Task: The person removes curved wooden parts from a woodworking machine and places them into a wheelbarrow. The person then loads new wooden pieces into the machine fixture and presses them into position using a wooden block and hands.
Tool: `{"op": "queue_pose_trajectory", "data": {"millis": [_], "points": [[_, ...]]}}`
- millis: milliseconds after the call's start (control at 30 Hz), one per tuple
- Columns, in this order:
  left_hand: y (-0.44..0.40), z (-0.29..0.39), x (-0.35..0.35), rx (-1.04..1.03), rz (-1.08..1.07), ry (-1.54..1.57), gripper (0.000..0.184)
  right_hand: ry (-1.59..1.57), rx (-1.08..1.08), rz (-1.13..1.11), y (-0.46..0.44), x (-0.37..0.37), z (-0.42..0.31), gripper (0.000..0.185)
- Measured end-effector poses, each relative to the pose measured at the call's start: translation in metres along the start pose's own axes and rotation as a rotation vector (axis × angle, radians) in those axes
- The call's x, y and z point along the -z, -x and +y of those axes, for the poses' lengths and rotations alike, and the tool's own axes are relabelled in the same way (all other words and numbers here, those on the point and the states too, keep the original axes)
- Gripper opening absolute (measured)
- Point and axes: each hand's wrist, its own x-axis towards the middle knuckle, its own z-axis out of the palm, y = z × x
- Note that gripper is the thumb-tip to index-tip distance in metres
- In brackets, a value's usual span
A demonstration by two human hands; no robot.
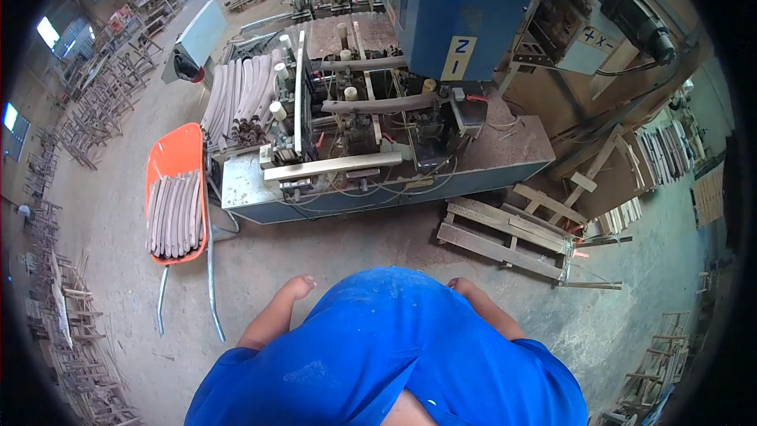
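Head view: left hand (298, 287) and right hand (464, 287) look empty, finger spread can't tell; avoid blue-based metal machine (489, 179) clamps.

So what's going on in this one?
Someone in a blue shirt is standing in front of a machine, handling nothing that can be seen. The left hand hangs low with nothing visible in it; the right hand is partly hidden by the shirt, so its grip is unclear. Curved wood pieces are stacked at the machine's left end, and more fill an orange wheelbarrow. A pallet sits on the floor to the right.
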Motion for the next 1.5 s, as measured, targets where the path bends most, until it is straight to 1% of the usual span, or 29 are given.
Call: {"op": "queue_pose_trajectory", "data": {"millis": [33, 100, 133, 200, 233, 300, 400, 433, 467, 533, 567, 600, 700, 800, 833, 900, 1000, 1033, 1100, 1133, 1167, 1233, 1333, 1367, 1433, 1500], "points": [[0.002, 0.0, 0.0, 0.018, 0.0, 0.009, 0.057, 0.022, 0.01, -0.069, 0.008, 0.003, -0.002, 0.047], [0.007, 0.005, -0.001, 0.029, 0.0, 0.05, 0.057, 0.065, 0.028, -0.209, 0.069, 0.038, -0.042, 0.05], [0.009, 0.007, -0.002, 0.034, -0.001, 0.072, 0.057, 0.056, 0.025, -0.228, 0.081, 0.043, -0.046, 0.048], [0.0, 0.002, -0.009, 0.028, -0.071, 0.051, 0.057, 0.039, 0.018, -0.268, 0.096, 0.049, -0.048, 0.046], [-0.005, -0.001, -0.015, 0.024, -0.107, 0.041, 0.057, 0.06, 0.036, -0.349, 0.082, 0.037, -0.029, 0.046], [-0.007, -0.002, -0.021, 0.012, -0.105, 0.054, 0.058, 0.101, 0.071, -0.506, 0.04, 0.003, 0.024, 0.046], [-0.018, -0.01, -0.03, -0.004, -0.098, 0.023, 0.058, 0.079, 0.054, -0.65, 0.057, 0.013, 0.029, 0.05], [-0.022, -0.013, -0.033, -0.009, -0.095, 0.005, 0.059, 0.057, 0.094, -0.706, 0.057, 0.01, 0.035, 0.051], [-0.019, -0.008, -0.029, -0.001, -0.075, 0.043, 0.059, 0.035, 0.135, -0.762, 0.046, -0.005, 0.064, 0.052], [-0.003, 0.009, -0.014, 0.017, -0.033, 0.12, 0.06, -0.113, 0.141, -0.821, 0.056, -0.004, 0.067, 0.055], [0.003, 0.017, -0.007, 0.031, -0.027, 0.131, 0.06, -0.238, 0.107, -0.821, 0.084, 0.012, 0.045, 0.055], [0.009, 0.026, 0.001, 0.045, -0.022, 0.143, 0.06, -0.364, 0.072, -0.82, 0.11, 0.027, 0.018, 0.056], [0.009, 0.031, 0.007, 0.035, -0.01, 0.129, 0.06, -0.47, 0.357, -0.651, 0.126, 0.032, 0.0, 0.059], [0.0, 0.024, 0.002, 0.013, -0.01, 0.109, 0.06, -0.584, 0.251, -0.653, 0.128, 0.02, 0.01, 0.057], [-0.005, 0.02, -0.002, 0.008, -0.01, 0.106, 0.06, -0.644, 0.138, -0.553, 0.135, 0.017, 0.009, 0.055], [-0.004, 0.027, 0.0, 0.032, -0.03, 0.115, 0.061, -0.749, -0.083, -0.347, 0.175, 0.037, -0.047, 0.051], [-0.001, 0.034, 0.001, 0.039, -0.042, 0.114, 0.061, -0.698, -0.085, -0.072, 0.178, 0.017, -0.045, 0.048], [-0.002, 0.036, 0.0, 0.035, -0.044, 0.113, 0.061, -0.668, -0.075, -0.08, 0.172, 0.006, -0.033, 0.048], [-0.003, 0.04, -0.001, 0.037, -0.054, 0.107, 0.06, -0.608, -0.052, -0.102, 0.165, 0.003, -0.031, 0.048], [0.0, 0.04, -0.002, 0.039, -0.062, 0.101, 0.059, -0.717, -0.115, -0.112, 0.169, 0.003, -0.025, 0.047], [0.0, 0.038, -0.004, 0.035, -0.059, 0.088, 0.059, -0.828, -0.178, -0.119, 0.2, 0.037, -0.066, 0.047], [-0.002, 0.038, -0.005, 0.02, -0.051, 0.061, 0.059, -0.947, -0.247, -0.127, 0.219, 0.058, -0.089, 0.047], [-0.007, 0.037, -0.003, 0.053, -0.05, 0.08, 0.06, -0.98, -0.277, -0.097, 0.227, 0.062, -0.097, 0.046], [-0.01, 0.034, -0.003, 0.044, -0.043, 0.081, 0.06, -0.964, -0.276, -0.076, 0.224, 0.056, -0.092, 0.046], [-0.017, 0.031, -0.006, 0.023, -0.028, 0.087, 0.061, -0.759, -0.217, 0.012, 0.191, 0.014, -0.053, 0.046], [-0.012, 0.042, 0.0, 0.029, -0.042, 0.103, 0.062, -0.655, -0.156, 0.043, 0.166, -0.014, -0.02, 0.047]]}}
